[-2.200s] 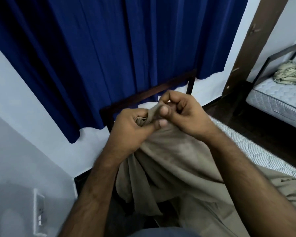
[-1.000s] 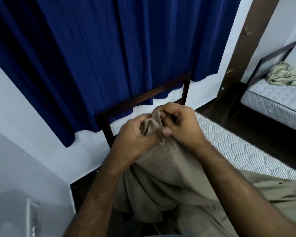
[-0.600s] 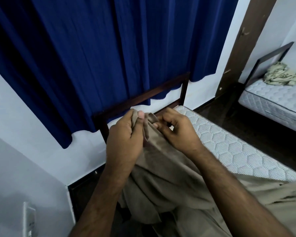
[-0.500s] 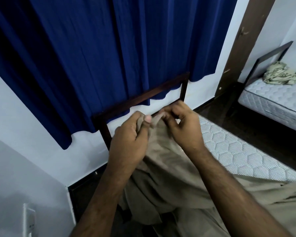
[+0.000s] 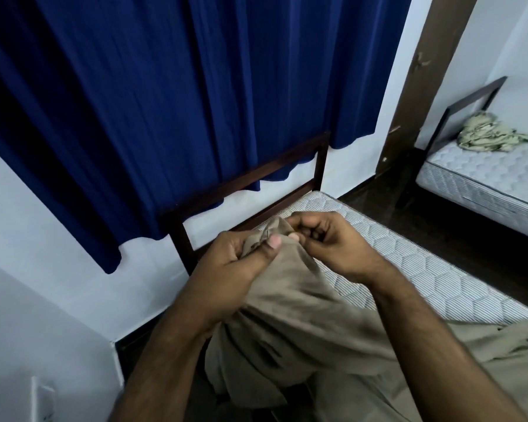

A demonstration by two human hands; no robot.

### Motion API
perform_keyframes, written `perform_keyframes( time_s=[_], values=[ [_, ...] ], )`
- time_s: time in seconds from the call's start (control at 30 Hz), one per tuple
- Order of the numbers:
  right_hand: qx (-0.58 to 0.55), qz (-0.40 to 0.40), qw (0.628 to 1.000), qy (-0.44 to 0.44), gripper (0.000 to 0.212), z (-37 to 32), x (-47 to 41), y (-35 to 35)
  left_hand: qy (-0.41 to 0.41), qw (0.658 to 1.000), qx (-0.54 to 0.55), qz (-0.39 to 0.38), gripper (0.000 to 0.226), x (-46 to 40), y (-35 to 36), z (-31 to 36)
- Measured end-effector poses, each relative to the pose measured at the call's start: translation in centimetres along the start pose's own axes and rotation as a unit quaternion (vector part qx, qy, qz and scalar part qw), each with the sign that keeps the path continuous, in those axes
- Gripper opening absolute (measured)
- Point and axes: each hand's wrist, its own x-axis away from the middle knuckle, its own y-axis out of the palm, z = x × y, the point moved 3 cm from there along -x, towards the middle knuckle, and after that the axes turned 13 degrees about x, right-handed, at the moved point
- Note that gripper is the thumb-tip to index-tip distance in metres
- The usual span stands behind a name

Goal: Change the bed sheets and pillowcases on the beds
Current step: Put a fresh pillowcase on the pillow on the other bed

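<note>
A tan bed sheet (image 5: 290,318) hangs bunched in front of me over the near corner of a bare quilted mattress (image 5: 415,269). My left hand (image 5: 241,257) is closed around a gathered corner of the sheet, thumb on top. My right hand (image 5: 326,242) pinches the same corner right beside it, fingers curled. The rest of the sheet spreads low to the right over the mattress. The dark wooden headboard (image 5: 250,181) stands just beyond my hands.
A dark blue curtain (image 5: 180,102) covers the wall behind the headboard. A second bed (image 5: 482,181) at the right carries a crumpled pale cloth (image 5: 482,135). Dark floor lies between the beds. A brown door frame (image 5: 421,86) stands at the right, a wall socket (image 5: 41,400) at lower left.
My hands have stayed together on the sheet corner, working it between the fingers and sinking slightly toward the mattress. My view has tilted, showing more mattress.
</note>
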Motion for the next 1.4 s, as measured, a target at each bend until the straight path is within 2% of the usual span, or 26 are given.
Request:
perform_keyframes(
  time_s=[0.1, 0.13, 0.2, 0.27, 0.3, 0.37, 0.43, 0.53, 0.57, 0.63, 0.67, 0.73, 0.8, 0.87, 0.97, 1.07, 1.13, 1.23, 1.33, 1.4],
  values=[
    [0.050, -0.043, 0.998, 0.026, 0.012, 0.3, 0.3, -0.3, 0.000, 0.997, 0.072, 0.042, 0.033, 0.1, 0.1, 0.6],
    [0.074, -0.020, 0.997, 0.028, 0.012, 0.2, 0.1, -0.5, -0.005, 0.992, 0.109, 0.056, 0.031, 0.0, 0.1, 0.7],
    [0.113, 0.074, 0.991, 0.015, 0.016, -0.3, -0.4, -0.8, -0.009, 0.983, 0.171, 0.069, 0.028, -0.2, 0.3, 0.5],
    [0.117, 0.163, 0.979, -0.013, 0.018, -1.2, -0.8, -1.0, -0.013, 0.969, 0.224, 0.099, 0.026, -0.3, 0.9, 0.4],
    [0.106, 0.183, 0.977, -0.028, 0.020, -1.8, -0.9, -0.9, -0.017, 0.958, 0.259, 0.126, 0.026, -0.4, 1.0, 0.1],
    [0.080, 0.167, 0.982, -0.045, 0.021, -2.7, -1.0, -0.4, -0.025, 0.930, 0.321, 0.177, 0.029, -0.5, 1.0, -0.3],
    [0.054, 0.089, 0.994, -0.038, 0.015, -2.9, -1.0, 0.5, -0.031, 0.916, 0.344, 0.203, 0.040, -0.6, 0.4, -0.8],
    [0.050, -0.031, 0.998, -0.017, 0.007, -2.4, -0.4, 1.2, -0.023, 0.927, 0.324, 0.185, 0.078, -0.6, -0.4, -1.1],
    [0.032, -0.053, 0.998, -0.002, 0.012, -2.1, -0.1, 1.3, -0.013, 0.934, 0.312, 0.175, 0.078, -0.6, -0.3, -1.0],
    [0.013, -0.069, 0.997, 0.020, 0.022, -1.8, 0.3, 1.5, 0.004, 0.952, 0.255, 0.170, 0.062, -0.5, -0.3, -1.0],
    [0.028, -0.054, 0.998, 0.021, 0.022, -2.0, 0.3, 1.4, 0.010, 0.966, 0.202, 0.162, 0.057, -0.5, -0.2, -0.6],
    [0.099, 0.031, 0.995, -0.001, 0.010, -2.2, -0.1, 0.8, 0.003, 0.991, 0.055, 0.119, 0.065, -0.5, 0.0, -0.4],
    [0.126, 0.120, 0.985, -0.013, 0.008, -2.9, -0.4, 0.1, -0.027, 0.995, -0.079, 0.062, 0.068, -0.4, 0.6, -0.7],
    [0.115, 0.144, 0.982, -0.027, 0.012, -3.5, -0.7, -0.2, -0.019, 0.992, -0.122, 0.019, 0.048, -0.2, 1.2, -1.2],
    [0.105, 0.080, 0.990, -0.040, 0.018, -3.7, -0.7, 0.2, 0.023, 0.995, -0.084, 0.055, 0.015, -0.1, 1.3, -0.8],
    [0.109, 0.014, 0.994, -0.017, 0.030, -2.9, -0.4, 0.0, 0.023, 0.996, -0.002, 0.089, 0.026, 0.2, 1.0, 0.1],
    [0.150, -0.024, 0.988, 0.000, 0.016, -2.2, -0.1, -0.3, 0.041, 0.994, 0.009, 0.101, 0.034, 0.6, 1.2, 0.8],
    [0.212, 0.008, 0.977, 0.033, 0.026, 0.0, 0.1, -0.9, 0.068, 0.991, 0.025, 0.114, 0.028, 0.7, 1.5, 1.1],
    [0.304, 0.069, 0.949, 0.046, 0.013, 1.9, 0.4, -2.0, 0.074, 0.986, 0.083, 0.121, 0.030, 0.6, 1.0, 0.4],
    [0.318, 0.141, 0.936, 0.055, 0.025, 2.1, 0.4, -2.2, 0.049, 0.981, 0.137, 0.128, 0.030, 0.5, 0.8, -0.1]
  ],
)
